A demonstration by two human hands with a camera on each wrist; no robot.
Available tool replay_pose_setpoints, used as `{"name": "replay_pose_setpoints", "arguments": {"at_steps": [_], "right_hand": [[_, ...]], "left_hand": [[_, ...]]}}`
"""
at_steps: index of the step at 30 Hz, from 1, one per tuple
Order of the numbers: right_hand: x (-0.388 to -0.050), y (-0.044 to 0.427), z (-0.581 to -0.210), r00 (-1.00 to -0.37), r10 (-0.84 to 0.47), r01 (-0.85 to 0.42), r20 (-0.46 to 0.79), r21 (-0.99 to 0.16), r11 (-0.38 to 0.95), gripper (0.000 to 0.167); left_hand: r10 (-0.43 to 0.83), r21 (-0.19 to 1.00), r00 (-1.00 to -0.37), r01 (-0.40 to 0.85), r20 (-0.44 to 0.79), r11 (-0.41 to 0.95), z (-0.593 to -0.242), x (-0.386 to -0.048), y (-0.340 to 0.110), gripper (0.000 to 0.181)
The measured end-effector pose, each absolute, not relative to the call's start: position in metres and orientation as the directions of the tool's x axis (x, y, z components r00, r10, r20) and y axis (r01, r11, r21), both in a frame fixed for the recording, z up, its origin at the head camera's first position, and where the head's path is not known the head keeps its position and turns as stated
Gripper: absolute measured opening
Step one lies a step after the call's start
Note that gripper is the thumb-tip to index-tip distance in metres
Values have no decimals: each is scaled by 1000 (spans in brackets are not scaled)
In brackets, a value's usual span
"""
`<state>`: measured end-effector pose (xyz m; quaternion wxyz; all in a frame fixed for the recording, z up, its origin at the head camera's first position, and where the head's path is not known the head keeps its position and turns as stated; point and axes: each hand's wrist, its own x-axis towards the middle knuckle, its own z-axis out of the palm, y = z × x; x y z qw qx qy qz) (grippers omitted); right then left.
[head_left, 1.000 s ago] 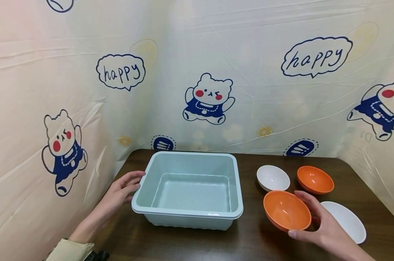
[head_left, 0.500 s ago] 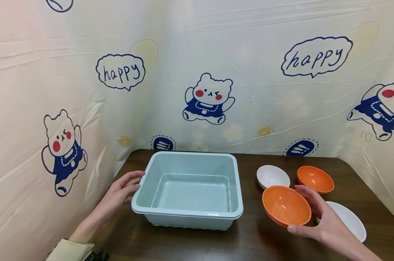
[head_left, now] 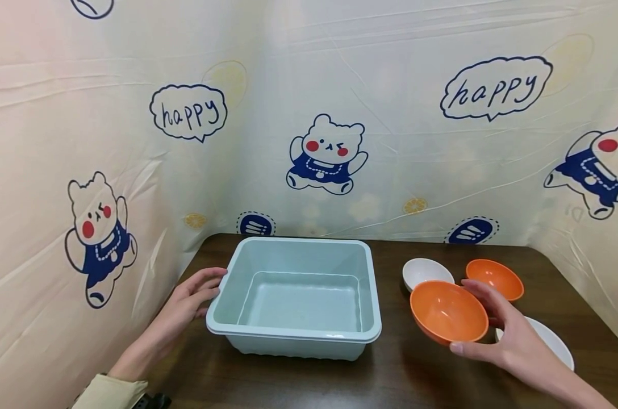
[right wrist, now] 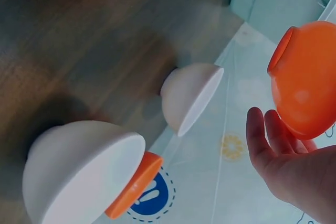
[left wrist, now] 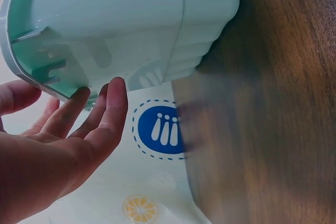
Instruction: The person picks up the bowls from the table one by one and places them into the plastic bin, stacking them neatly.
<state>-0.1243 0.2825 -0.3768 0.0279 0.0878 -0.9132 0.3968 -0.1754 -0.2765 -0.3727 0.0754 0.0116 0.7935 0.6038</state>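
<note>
Upward and slightly toward 11 o'clock is how the held orange bowl (head_left: 449,312) has shifted over the last second in the head view, together with the right hand (head_left: 510,335); the left hand (head_left: 186,301) and the basin (head_left: 299,304) look unmoved.

Biggest of all is the pale sheet (head_left: 391,85) at the back and sides, printed with bears, orange slices and the word "happy". Below it stretches the dark wood-grained counter (head_left: 406,378). On that stands the pale blue-green basin, rectangular and upright. Taking the held orange bowl as the centre of the dial, with 12 toward the back, the basin sits at 9 o'clock, apart from it.

Next in size comes the large white bowl (head_left: 549,343), between 3 and 4 o'clock, partly hidden by the right hand. The held orange bowl is clear of the counter, mouth upward. At 2 o'clock rests the far orange bowl (head_left: 498,278), and at 11 the small white bowl (head_left: 425,271), whose near edge the held one overlaps in the head view; the right wrist view shows those two apart.

The right hand's grip is round the held orange bowl, thumb at its 6 o'clock, a finger at its 1 o'clock. At the basin's 9 o'clock, the left hand's grip is loose, its fingers touching the rim. Behind that wrist show a pale sleeve (head_left: 109,393) and a small dark object (head_left: 153,401).
</note>
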Motion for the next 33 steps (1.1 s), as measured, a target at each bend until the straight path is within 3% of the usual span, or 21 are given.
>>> {"name": "replay_pose_setpoints", "arguments": {"at_steps": [5, 27, 33], "right_hand": [[-126, 283, -372, -970, -162, -242, 180, -702, 670, 96], [-129, 277, -351, -976, -177, -215, 127, -686, 695, 96], [-131, 275, -349, -967, -197, -253, 162, -708, 659, 96]], "left_hand": [[115, 959, -988, -68, -103, 276, -372, -176, -277, 47], [107, 961, -988, -84, -116, 265, -373, -176, -276, 46], [107, 955, -986, -89, -124, 282, -373, -177, -277, 46]]}}
